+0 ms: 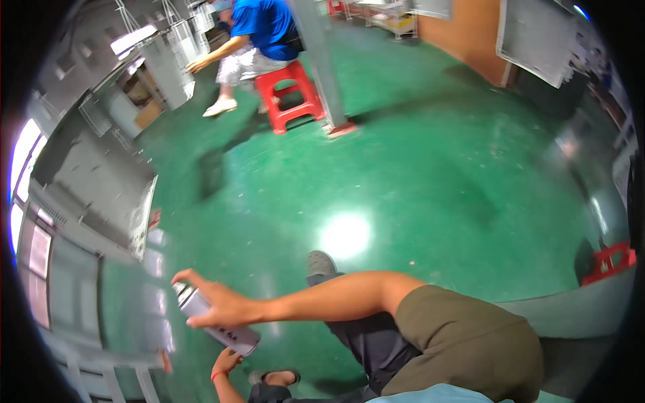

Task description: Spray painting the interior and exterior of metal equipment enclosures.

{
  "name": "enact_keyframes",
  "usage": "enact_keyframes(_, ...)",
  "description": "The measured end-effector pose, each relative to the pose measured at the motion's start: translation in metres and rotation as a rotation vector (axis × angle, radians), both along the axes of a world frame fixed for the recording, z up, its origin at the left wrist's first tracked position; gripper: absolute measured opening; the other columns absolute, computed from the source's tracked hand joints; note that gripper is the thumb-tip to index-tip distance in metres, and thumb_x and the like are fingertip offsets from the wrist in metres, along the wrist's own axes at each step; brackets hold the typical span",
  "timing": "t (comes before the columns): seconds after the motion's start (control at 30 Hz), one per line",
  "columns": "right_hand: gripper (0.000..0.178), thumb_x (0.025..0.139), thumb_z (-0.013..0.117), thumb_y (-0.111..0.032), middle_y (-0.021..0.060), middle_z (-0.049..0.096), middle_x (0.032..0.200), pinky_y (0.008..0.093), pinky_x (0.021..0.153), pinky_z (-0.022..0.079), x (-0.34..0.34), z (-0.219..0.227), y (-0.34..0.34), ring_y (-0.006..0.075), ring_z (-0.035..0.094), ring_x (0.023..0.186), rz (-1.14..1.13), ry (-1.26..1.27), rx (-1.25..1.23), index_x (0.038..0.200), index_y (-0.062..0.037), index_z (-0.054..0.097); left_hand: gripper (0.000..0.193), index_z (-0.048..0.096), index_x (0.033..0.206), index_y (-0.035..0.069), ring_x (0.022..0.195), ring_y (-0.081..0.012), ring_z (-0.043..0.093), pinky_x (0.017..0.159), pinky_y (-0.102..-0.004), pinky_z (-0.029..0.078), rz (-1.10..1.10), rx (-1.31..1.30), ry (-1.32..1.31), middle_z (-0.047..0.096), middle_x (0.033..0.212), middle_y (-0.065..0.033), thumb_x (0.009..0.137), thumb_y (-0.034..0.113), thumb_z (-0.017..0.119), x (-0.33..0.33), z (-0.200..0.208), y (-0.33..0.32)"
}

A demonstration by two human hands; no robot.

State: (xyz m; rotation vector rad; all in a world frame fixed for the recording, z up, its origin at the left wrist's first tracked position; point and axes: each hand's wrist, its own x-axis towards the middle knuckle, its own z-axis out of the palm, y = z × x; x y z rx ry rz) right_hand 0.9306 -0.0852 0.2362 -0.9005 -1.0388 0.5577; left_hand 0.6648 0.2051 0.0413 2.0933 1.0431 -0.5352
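Observation:
My right hand [227, 305] is wrapped round a light grey spray can [235, 338] with dark markings. Its index finger reaches up by the can's white top, and the can is tilted, top toward the upper left. Close below the can's base is my left hand [230, 361], with a red string on the wrist. The can partly hides its fingers, so I cannot tell whether they touch the base or hold anything. Both hands are in front of a large grey metal panel or casing [107, 181] on the left, some distance away.
A person in a blue shirt [262, 30] sits on a red plastic stool [289, 97] beside a grey post [321, 67]. Another red stool [608, 263] is at the far right. White panels [164, 70] hang at the upper left. The floor [403, 174] is glossy green.

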Motion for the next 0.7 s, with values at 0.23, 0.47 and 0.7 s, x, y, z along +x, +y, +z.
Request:
enact_keyframes(0.23,0.085,0.076,0.077,-0.015,0.0151,0.057,0.106,0.0456,0.081,0.053,-0.008,-0.030,0.025,0.0313,0.063,0.089,-0.117,-0.038,0.066,0.148,-0.0211,0.034,0.018,0.066,0.096,0.005,0.089,-0.0171,0.053,0.081,-0.0342,0.049,-0.307,0.051,-0.324,0.059,0.093,-0.0009,0.089,0.010,0.082,-0.007,-0.026,0.023)
enact_keyframes(0.47,0.091,0.074,0.087,-0.029,0.0188,0.059,0.138,0.0490,0.100,0.051,-0.009,-0.028,0.050,0.0367,0.062,0.123,-0.109,-0.094,0.042,0.151,-0.0181,0.041,0.016,0.064,0.093,0.007,0.069,-0.0153,0.057,0.062,-0.0332,0.048,-0.082,0.122,-0.176,0.065,0.079,-0.0039,0.084,0.002,0.076,0.010,-0.043,0.027)
enact_keyframes(0.7,0.091,0.073,0.092,-0.031,0.0170,0.063,0.139,0.0489,0.103,0.051,-0.009,-0.036,0.059,0.0362,0.063,0.127,-0.158,-0.126,0.156,0.151,-0.0172,0.046,0.015,0.066,0.101,0.005,0.068,-0.0153,0.057,0.061,-0.0329,0.048,-0.025,0.090,-0.123,0.065,0.079,-0.0043,0.086,0.005,0.070,0.041,-0.042,0.011)
